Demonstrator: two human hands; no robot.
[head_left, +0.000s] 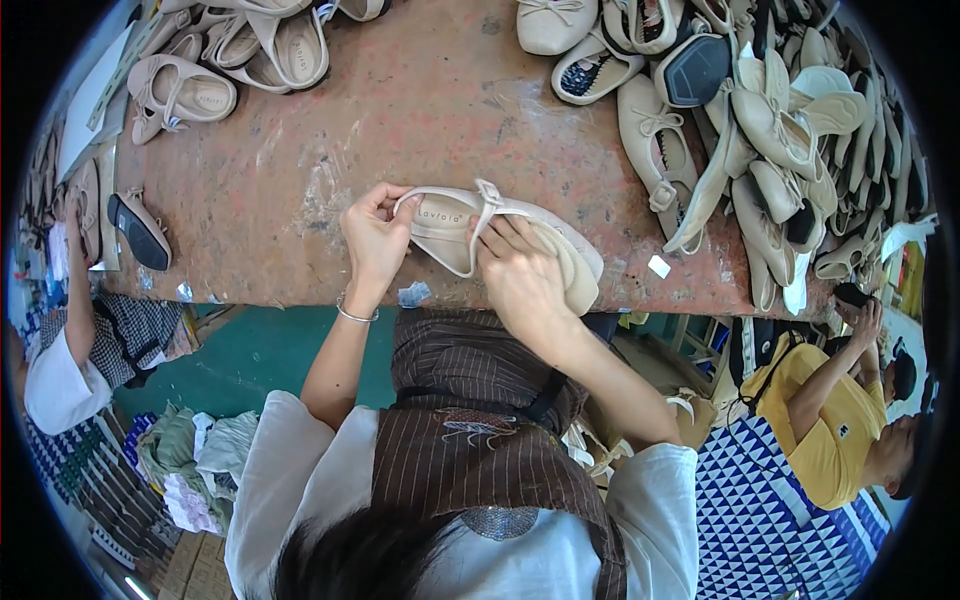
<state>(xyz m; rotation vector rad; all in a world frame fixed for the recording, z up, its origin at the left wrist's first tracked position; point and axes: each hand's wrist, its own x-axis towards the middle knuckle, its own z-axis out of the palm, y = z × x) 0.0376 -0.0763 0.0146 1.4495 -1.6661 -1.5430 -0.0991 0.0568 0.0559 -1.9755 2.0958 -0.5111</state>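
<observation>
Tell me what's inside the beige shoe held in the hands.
Toward the heel of the beige shoe, a beige insole with printed lettering shows. The right hand covers the opening farther forward; the toe's inside is hidden.

White short sleeves (300, 450), brown pinstriped apron (500, 470), silvery bangle (354, 317)

Wide-open table (420, 110) just beyond the held shoe (443, 222), a lane running straight away! Off to its right, the big pile (770, 120) blocks passage; beyond and left, the small pile (200, 95). Left hand (375, 240) bars its heel, right hand (520, 270) its opening.
</observation>
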